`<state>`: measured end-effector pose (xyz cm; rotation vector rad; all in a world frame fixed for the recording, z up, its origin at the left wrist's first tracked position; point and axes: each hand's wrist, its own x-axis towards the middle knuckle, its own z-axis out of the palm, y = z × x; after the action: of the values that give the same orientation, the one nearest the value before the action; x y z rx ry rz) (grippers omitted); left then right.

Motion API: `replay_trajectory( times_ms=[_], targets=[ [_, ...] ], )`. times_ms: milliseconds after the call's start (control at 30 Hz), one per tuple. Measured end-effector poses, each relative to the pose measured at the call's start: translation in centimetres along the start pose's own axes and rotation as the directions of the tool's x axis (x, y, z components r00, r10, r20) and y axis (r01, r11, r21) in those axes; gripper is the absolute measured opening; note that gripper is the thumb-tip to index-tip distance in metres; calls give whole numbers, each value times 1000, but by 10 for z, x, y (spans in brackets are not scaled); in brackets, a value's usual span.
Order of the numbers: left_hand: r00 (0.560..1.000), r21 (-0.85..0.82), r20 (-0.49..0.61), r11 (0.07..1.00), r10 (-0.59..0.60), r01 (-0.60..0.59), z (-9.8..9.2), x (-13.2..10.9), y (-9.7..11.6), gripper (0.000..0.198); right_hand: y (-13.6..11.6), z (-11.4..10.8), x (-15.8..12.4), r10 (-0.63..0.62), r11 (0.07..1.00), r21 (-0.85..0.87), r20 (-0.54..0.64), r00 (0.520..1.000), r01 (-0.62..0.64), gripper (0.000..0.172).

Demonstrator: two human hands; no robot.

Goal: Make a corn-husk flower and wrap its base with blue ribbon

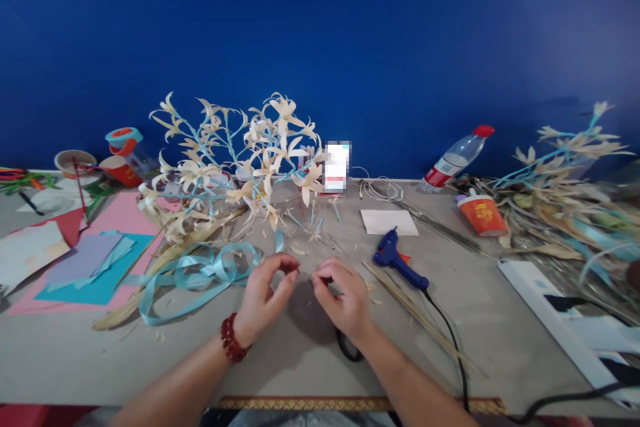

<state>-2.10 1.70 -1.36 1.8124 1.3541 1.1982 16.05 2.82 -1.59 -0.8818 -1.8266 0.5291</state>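
Note:
My left hand (264,290), with a dark red bead bracelet (233,339) at the wrist, is held over the middle of the table, thumb and fingers curled into a pinch. Facing it a short gap away, my right hand (344,295) is pinched too. Anything between the fingertips is too small to make out. Below the right hand shows a black loop (349,349), mostly hidden. Light blue ribbon (193,273) lies in loose coils left of my left hand. Behind both hands stand cream flowers (273,167) on blue-wrapped stems. A blue glue gun (400,261) lies to the right.
Coloured paper sheets (95,260) lie at the left, near paper cups. A white card (389,222), thin sticks (417,313) and a leaning bottle (456,160) are on the right. Farther right are a red cup (483,215), a white power strip (545,320) and more flowers (575,147).

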Motion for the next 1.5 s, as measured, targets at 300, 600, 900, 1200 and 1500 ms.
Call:
replay_trajectory(
  times_ms=[300,600,900,1200,1500],
  targets=[
    [991,126,8,983,131,-131,6,-2,3,13,-6,3,-1,-30,998,-51,14,999,31,16],
    [986,59,30,984,166,-167,4,-3,10,10,-5,2,-1,-24,1000,-6,-2,1000,24,14],
    [995,108,-56,991,80,-74,6,-3,2,14,-6,5,-4,-54,998,-23,-43,998,54,14],
    [967,118,-23,962,252,-248,6,-2,13,8,-7,6,-3,-42,999,-14,-34,999,42,13],
    [984,185,-124,977,128,-104,-4,2,3,15,-7,4,-4,-29,999,-25,-123,992,26,11]
  ],
)
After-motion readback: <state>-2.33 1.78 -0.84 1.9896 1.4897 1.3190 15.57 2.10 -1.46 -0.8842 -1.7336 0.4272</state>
